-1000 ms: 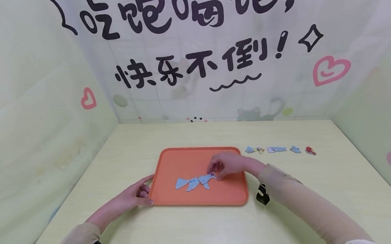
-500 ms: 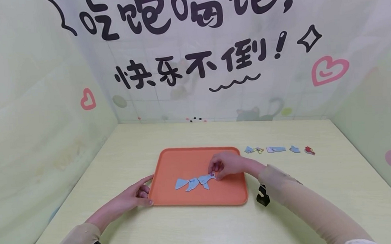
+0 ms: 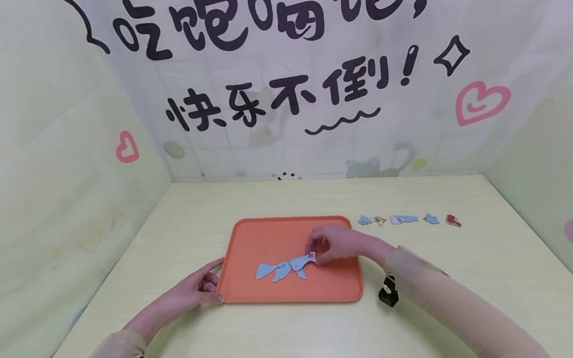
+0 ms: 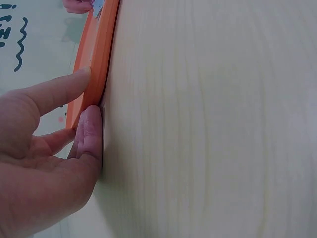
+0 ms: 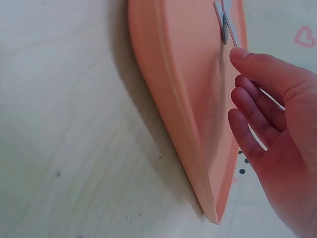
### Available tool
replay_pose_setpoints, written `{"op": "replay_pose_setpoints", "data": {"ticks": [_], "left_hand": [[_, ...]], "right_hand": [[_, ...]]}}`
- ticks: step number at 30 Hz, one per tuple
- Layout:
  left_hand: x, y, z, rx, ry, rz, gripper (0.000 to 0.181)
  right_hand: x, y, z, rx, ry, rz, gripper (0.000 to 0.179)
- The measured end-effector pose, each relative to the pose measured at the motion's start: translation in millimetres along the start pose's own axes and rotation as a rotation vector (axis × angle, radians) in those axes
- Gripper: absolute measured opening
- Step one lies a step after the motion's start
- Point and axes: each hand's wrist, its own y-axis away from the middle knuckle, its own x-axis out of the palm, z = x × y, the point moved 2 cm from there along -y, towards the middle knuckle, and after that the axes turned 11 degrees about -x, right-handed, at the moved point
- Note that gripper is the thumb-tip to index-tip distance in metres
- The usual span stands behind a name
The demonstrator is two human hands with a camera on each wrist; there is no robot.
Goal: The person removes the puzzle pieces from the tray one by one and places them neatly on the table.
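Observation:
In the head view an orange tray (image 3: 270, 237) lies on the table, with a row of flat, light-blue puzzle pieces in it. A triangular piece (image 3: 265, 270) forms the row's left end, and a curved piece (image 3: 281, 270) comes after it. My right hand (image 3: 333, 242) is over the tray's right half, thumb and forefinger pinching a puzzle piece (image 3: 311, 256) at the row's right end; its other fingers are loosely bent in the right wrist view. My left hand (image 3: 201, 285) grips the tray's left edge, thumb (image 4: 69, 88) on the rim and fingers against its outer side.
Beyond the tray's right side more puzzle pieces lie in a line: a blue-and-yellow group (image 3: 371, 220), a long blue strip (image 3: 404, 219), a small blue piece (image 3: 431, 219) and a red one (image 3: 454, 221). A printed cloth wall (image 3: 265, 158) stands behind the table.
My right wrist has shifted slightly, and the pinched piece has tilted a little in my fingers. My left hand keeps its place on the tray.

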Motion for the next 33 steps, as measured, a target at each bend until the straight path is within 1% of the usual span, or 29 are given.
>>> {"op": "replay_pose_setpoints", "data": {"ticks": [3,8,15,20,22,25,29,33], "left_hand": [[0.1,-0.2,-0.4,0.003,-0.003,0.001,0.094],[0.6,-0.5,-0.3,0.0,-0.008,0.001,0.094],[1.1,-0.2,0.6,-0.035,-0.003,-0.004,0.094],[0.3,-0.7,0.4,-0.025,-0.007,-0.003,0.094],[0.2,-0.7,-0.1,-0.009,-0.014,0.001,0.094],[0.3,-1.0,-0.5,-0.007,-0.019,0.0,0.094],[0.6,-0.9,-0.8,-0.007,-0.02,-0.005,0.094],[0.7,-0.6,-0.9,-0.006,-0.016,-0.013,0.094]], "right_hand": [[-2,3.7,1,0.013,-0.028,-0.03,0.02],[-7,12.6,2,0.001,-0.038,-0.089,0.021],[-16,31.5,3,0.013,-0.037,-0.19,0.021],[-24,47.3,3,-0.005,-0.013,-0.261,0.023],[-27,53.7,4,-0.019,0.002,-0.286,0.023],[-31,63.0,3,-0.031,0.025,-0.329,0.022],[-34,73.7,1,-0.027,0.039,-0.381,0.023],[-37,82.4,-1,-0.005,0.056,-0.424,0.025]]}}
